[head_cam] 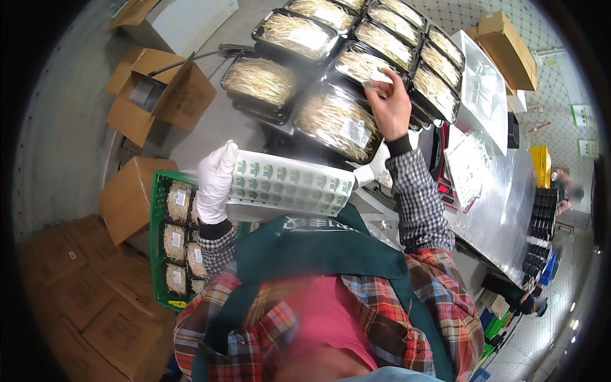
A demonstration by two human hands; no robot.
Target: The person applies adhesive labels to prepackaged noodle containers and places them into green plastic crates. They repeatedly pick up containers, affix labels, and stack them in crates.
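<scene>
My left hand [217, 184], in a white glove, grips the left edge of a sheet of round green-and-white stickers [291, 184] in front of my apron. My bare right hand [389, 105] reaches over the packs, its thumb and fingers apart. Its fingertips touch or hover just above the film of a black tray of bean sprouts [360, 64]; whether a sticker is on a fingertip cannot be made out. Nearer to me lies another film-wrapped tray of sprouts [336, 122] with a white printed label [355, 132]. Several similar stacked packs, also labelled, extend beyond.
At my left, a green crate [160, 238] holds labelled sprout packs. Cardboard boxes [160, 90] stand beyond it. To the right are a red-framed scale [444, 184], sticker sheets [468, 167], a white foam box [482, 90] and a metal table [496, 210]. Other people work farther right.
</scene>
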